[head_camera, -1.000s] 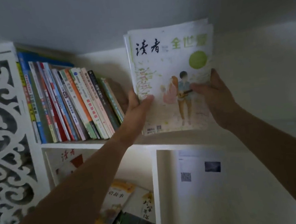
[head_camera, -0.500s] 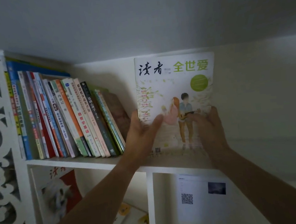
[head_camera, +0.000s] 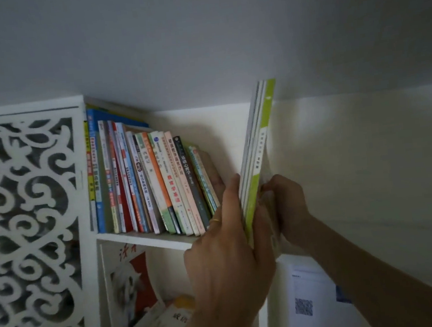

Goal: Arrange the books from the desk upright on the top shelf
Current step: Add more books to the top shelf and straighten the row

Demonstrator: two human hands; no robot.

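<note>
The magazines (head_camera: 257,156), a thin bundle with a green spine outermost, stand almost upright on the top shelf (head_camera: 148,240), spines toward the camera and tops tilting slightly right. The left hand (head_camera: 226,244) lies flat against their left face, fingers straight and pressing. The right hand (head_camera: 288,209) is on the other side, fingers curled and pinching the bundle's lower edge. To finish this step well, I judge the bundle should be kept square between both palms and slid left until it closes on the row, bottom edge staying on the board, so the floppy covers do not sag or fan out. Just left of the grip, the row of books (head_camera: 153,185) leans rightward with a gap before the magazines. Below the grip, the lower compartment (head_camera: 143,297) holds a magazine with a red-and-white cover and others lying loose.
</note>
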